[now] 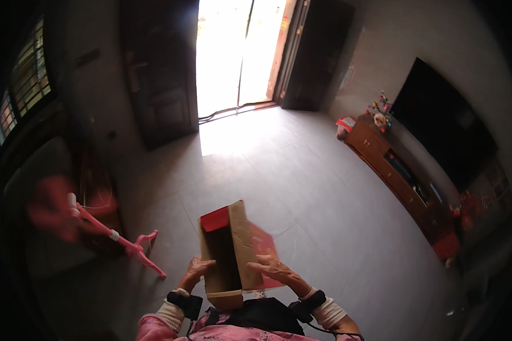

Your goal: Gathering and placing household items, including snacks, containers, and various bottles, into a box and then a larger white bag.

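Between my hands is a cardboard box, red outside and plain brown inside, with its top flaps folded out. Its dark interior faces up towards me, and I cannot make out anything in it. My left hand grips the left wall, thumb over the edge. On the other side, my right hand holds the brown right flap, fingers spread across it. A small brown flap hangs at the near end, close to my body.
Left of me stands a pink tripod stand with a thin white cable. A wooden TV cabinet lines the right wall under a large television, with a decorated plant on top. Ahead, double doors frame a bright doorway above grey floor tiles.
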Available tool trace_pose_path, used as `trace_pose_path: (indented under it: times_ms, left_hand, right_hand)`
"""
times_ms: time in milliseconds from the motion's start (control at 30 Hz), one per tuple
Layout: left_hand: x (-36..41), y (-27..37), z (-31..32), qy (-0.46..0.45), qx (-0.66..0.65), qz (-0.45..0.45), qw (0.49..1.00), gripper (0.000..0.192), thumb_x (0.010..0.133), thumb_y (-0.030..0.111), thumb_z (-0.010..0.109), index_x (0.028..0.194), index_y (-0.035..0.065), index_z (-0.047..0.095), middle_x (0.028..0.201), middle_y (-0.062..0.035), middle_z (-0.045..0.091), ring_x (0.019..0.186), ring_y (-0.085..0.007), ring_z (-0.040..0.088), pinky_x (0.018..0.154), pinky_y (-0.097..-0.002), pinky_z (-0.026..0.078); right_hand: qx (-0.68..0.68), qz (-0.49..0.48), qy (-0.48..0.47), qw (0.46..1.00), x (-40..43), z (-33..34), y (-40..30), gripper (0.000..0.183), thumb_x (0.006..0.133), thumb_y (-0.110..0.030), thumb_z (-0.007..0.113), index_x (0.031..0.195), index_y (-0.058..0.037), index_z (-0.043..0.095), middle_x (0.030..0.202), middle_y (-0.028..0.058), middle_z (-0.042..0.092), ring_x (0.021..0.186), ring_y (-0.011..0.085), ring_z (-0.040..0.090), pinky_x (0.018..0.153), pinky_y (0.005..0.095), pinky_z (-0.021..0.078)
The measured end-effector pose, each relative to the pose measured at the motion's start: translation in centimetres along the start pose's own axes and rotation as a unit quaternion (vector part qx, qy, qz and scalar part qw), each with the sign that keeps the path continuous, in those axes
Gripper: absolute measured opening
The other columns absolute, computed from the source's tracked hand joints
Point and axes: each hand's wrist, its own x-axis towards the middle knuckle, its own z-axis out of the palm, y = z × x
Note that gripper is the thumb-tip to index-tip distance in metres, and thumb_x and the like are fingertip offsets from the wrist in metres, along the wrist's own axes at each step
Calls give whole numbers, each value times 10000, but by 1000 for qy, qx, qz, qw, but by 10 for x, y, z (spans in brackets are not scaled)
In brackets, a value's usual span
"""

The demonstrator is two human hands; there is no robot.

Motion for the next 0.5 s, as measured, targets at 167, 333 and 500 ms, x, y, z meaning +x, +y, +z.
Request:
trace_pose_path:
  times_ms: [167,333,500]
  left_hand:
    - [-10,-46,-11,125,-79,-87,985,265,735,118,624,938,-51,594,817,-120,626,637,-224,607,563,-350,510]
    - [-10,-30,-19,243,-196,-152,938,337,722,-33,572,1052,-85,523,944,-192,603,781,-337,639,653,-417,562]
    - [42,-104,-23,286,-229,-284,886,317,804,37,502,1107,-53,494,1020,-166,590,829,-318,625,713,-429,551]
  right_hand:
    - [75,35,-72,994,47,-35,33,361,880,-309,508,1061,-5,583,828,87,628,772,155,612,724,284,481]
    - [58,48,-156,985,140,-91,13,414,866,-349,518,1081,0,577,860,83,623,761,157,607,723,282,484]
    - [31,79,-235,968,250,-169,7,410,869,-358,529,1092,-17,575,862,78,620,755,152,601,679,280,483]
